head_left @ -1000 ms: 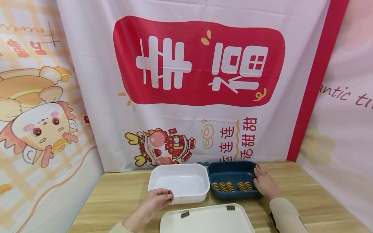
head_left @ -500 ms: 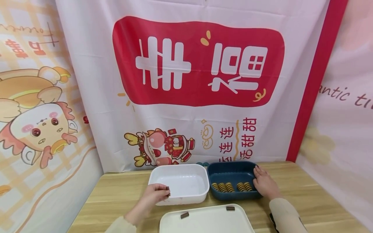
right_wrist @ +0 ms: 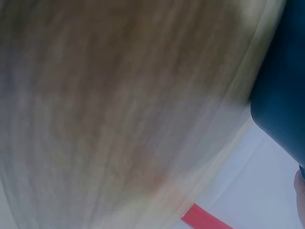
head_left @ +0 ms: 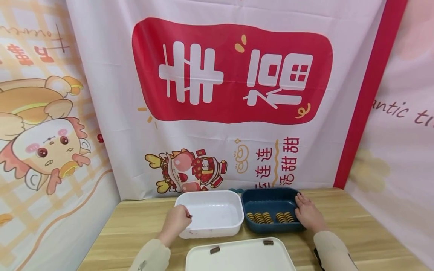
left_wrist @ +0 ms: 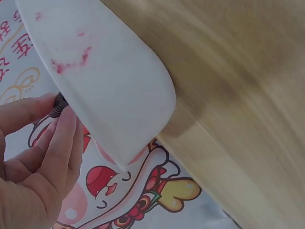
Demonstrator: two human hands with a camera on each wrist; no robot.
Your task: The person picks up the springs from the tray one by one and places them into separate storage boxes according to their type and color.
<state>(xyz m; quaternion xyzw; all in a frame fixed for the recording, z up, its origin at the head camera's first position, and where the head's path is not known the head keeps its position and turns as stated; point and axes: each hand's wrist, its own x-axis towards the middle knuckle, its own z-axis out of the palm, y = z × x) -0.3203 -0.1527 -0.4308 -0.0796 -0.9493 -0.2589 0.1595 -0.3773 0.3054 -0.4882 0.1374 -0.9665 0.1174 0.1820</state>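
Note:
In the head view my left hand (head_left: 178, 222) is over the left front part of the white box (head_left: 211, 230). Between thumb and fingers it pinches a small dark brown ridged piece (left_wrist: 58, 106), right at the box's rim in the left wrist view. My right hand (head_left: 310, 214) rests on the right end of the dark blue box (head_left: 271, 228), its fingers laid over the rim. Rows of striped yellow-and-brown round pieces (head_left: 263, 218) lie along the front inside the blue box. The right wrist view catches only a fingertip (right_wrist: 300, 195) beside the blue wall.
A cream tray (head_left: 240, 256) lies in front of the boxes, cut off by the frame. Near its far edge lie two dark ridged pieces, one left (head_left: 215, 250) and one right (head_left: 268, 242). Behind the wooden table (head_left: 135, 222) hangs a printed cloth (head_left: 237, 131).
My left hand has moved slightly left and farther back over the white box's rim, turning so its back faces up, still pinching the piece. The right hand has stayed on the blue box.

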